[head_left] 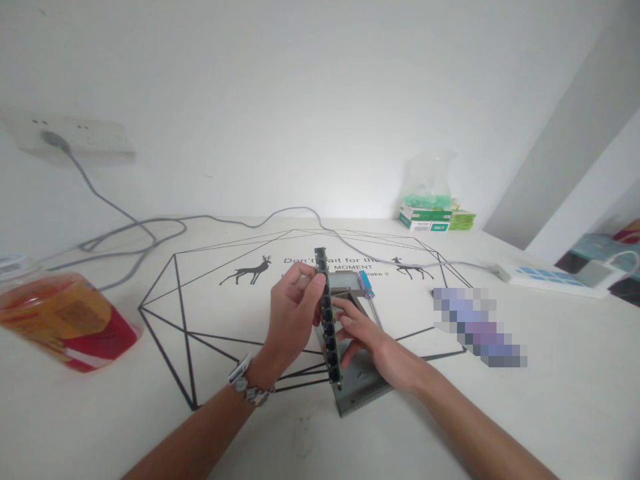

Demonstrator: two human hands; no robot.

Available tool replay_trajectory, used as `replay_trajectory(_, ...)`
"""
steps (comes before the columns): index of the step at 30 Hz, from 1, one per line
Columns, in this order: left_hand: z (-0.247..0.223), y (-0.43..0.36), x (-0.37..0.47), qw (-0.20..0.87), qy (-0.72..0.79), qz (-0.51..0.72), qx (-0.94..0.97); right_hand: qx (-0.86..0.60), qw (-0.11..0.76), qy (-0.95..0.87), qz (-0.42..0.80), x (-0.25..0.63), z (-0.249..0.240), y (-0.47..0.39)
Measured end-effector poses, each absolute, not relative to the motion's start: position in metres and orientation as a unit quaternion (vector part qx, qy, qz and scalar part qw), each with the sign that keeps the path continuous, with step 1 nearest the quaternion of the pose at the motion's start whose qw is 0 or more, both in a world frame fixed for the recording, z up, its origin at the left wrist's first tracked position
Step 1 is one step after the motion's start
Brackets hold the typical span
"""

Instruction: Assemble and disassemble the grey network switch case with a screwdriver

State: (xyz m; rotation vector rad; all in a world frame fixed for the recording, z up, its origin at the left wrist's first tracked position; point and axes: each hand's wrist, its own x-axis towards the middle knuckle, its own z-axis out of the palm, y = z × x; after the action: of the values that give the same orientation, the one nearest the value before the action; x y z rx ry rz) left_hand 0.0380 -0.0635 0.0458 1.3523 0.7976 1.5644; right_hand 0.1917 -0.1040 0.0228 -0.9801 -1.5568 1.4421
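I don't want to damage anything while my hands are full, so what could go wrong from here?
Your left hand pinches the port strip near its far end, over the metal casing; if that grip slips, the strip could knock against the casing. The screwdriver lies close by, beyond your right hand, so a careless reach might bump it.
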Motion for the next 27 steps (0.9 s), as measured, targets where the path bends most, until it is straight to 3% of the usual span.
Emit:
replay_trajectory(7,0.047,-0.073,0.037,0.426,0.277,0.617,0.601,-0.375,0.389,-0.662,0.520,0.194,0.029,-0.108)
replay_trajectory(12,0.044,-0.072,0.034,0.393,0.274,0.612,0.629,-0.374,0.435,-0.668,0.474,0.190,0.029,-0.108)
replay_trajectory(19,0.040,-0.064,0.033,0.410,0.261,0.592,0.643,-0.327,0.442,-0.640,0.537,0.194,0.040,-0.104)
replay_trajectory(27,0.037,-0.062,0.036,0.409,0.262,0.559,0.672,-0.357,0.448,-0.647,0.502,0.196,0.040,-0.102)
